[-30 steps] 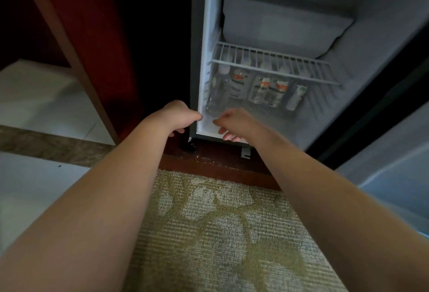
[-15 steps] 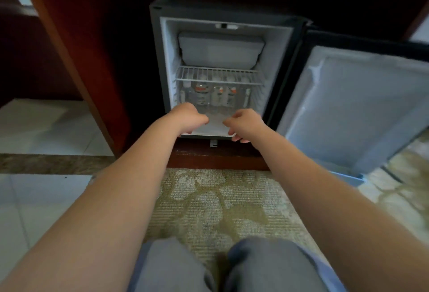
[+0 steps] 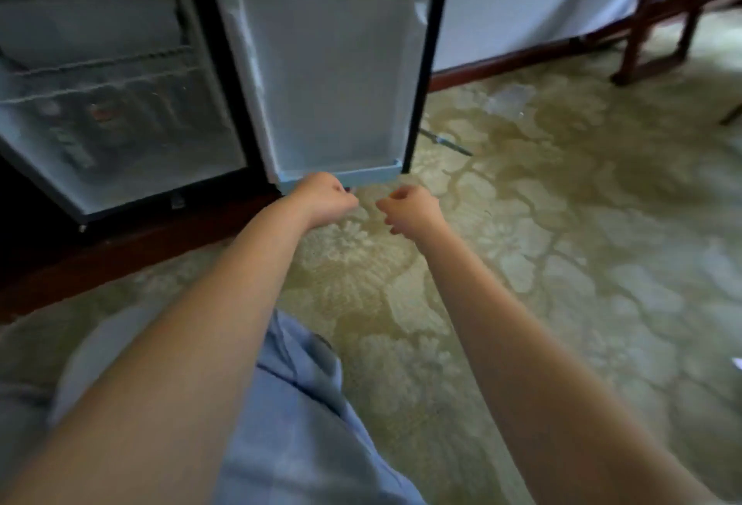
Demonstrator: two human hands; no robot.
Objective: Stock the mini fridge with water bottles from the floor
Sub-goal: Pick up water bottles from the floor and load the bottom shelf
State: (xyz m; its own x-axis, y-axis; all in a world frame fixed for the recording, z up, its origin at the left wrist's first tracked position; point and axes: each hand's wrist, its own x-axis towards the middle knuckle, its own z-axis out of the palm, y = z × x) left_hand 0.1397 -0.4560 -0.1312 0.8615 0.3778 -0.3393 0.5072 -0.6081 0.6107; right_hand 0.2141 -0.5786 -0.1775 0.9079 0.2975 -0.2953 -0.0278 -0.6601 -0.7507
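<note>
At the far left we see the mini fridge point(image 3: 219, 110) standing open, its inside blurred. Under its wire shelf point(image 3: 100, 87) the water bottles point(image 3: 102, 119) stand toward the back of the lower compartment. We make out an orange label on one, but we cannot count them. Just right of the fridge its door point(image 3: 321, 62) hangs wide open, with a pale blue rack point(image 3: 373, 175) along its bottom edge. Our left hand point(image 3: 321, 199) hovers in front of the rack's left end, fingers curled into a fist round nothing; we cannot tell whether it touches the rack. Just beside it, with a gap between them, our right hand point(image 3: 413, 209) hangs above the carpet point(image 3: 562, 243), fingers curled toward the palm and holding nothing. Under our left arm shows a knee point(image 3: 305, 404) in blue-grey cloth. A thin dark stick point(image 3: 445, 141) lies on the carpet near the door's lower right corner. At the carpet's far right corner stand wooden furniture legs point(image 3: 638, 42).
</note>
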